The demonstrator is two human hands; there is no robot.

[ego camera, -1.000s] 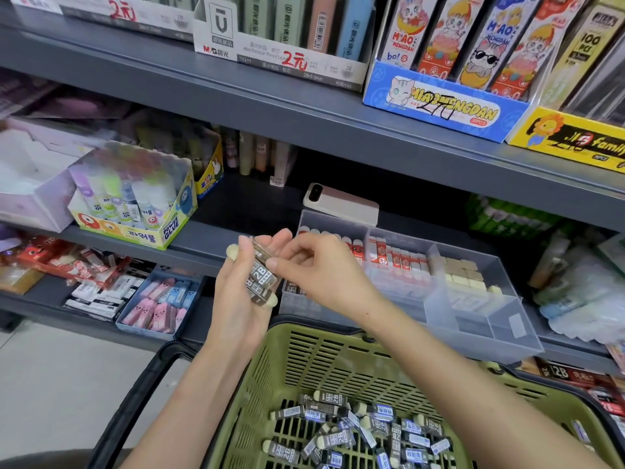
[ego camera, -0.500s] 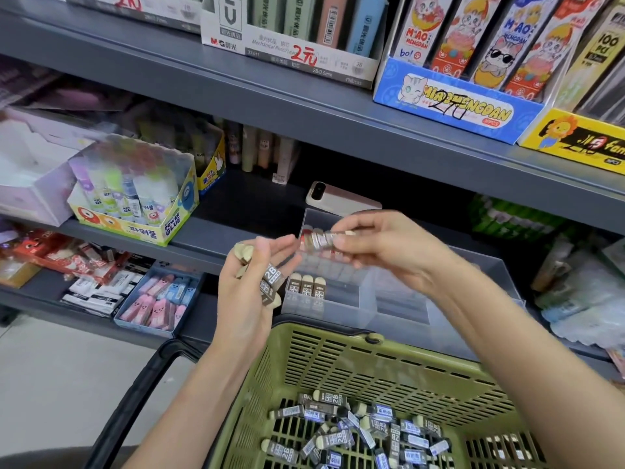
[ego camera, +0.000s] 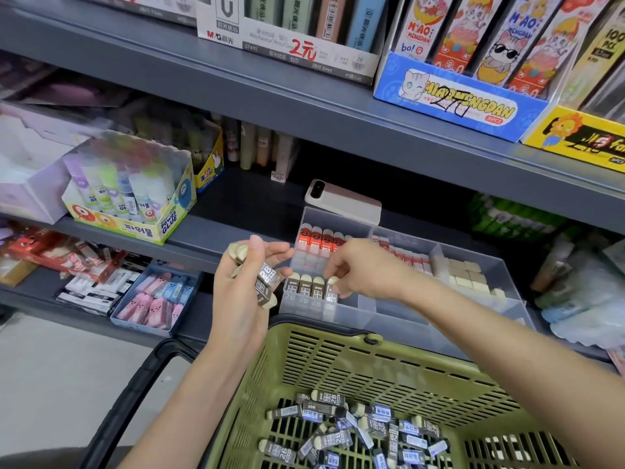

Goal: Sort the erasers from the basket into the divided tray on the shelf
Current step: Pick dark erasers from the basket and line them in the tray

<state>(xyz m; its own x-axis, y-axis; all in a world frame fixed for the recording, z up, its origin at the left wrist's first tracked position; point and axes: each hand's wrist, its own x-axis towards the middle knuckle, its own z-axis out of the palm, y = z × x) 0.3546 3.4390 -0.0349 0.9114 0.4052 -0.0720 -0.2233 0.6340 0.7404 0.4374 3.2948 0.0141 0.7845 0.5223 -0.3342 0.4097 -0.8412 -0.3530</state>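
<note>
A green plastic basket (ego camera: 338,360) at the bottom holds several grey-sleeved 2B erasers (ego camera: 355,431). On the shelf behind it stands a clear divided tray (ego camera: 399,316). Its front left compartment has a row of three grey erasers (ego camera: 304,287) standing upright. My right hand (ego camera: 358,269) pinches a fourth grey eraser (ego camera: 332,289) and sets it at the right end of that row. My left hand (ego camera: 245,282), left of the tray, grips a bunch of grey erasers (ego camera: 265,282).
The tray also holds red-sleeved erasers (ego camera: 319,240) at the back left and plain cream erasers (ego camera: 470,275) on the right. A phone (ego camera: 343,201) lies behind the tray. A glue-stick box (ego camera: 132,194) stands at left. A grey shelf (ego camera: 304,106) overhangs the tray.
My right hand took one eraser from the bunch in my left hand, carried it over the tray, then lowered it into the front left compartment beside the standing row.
</note>
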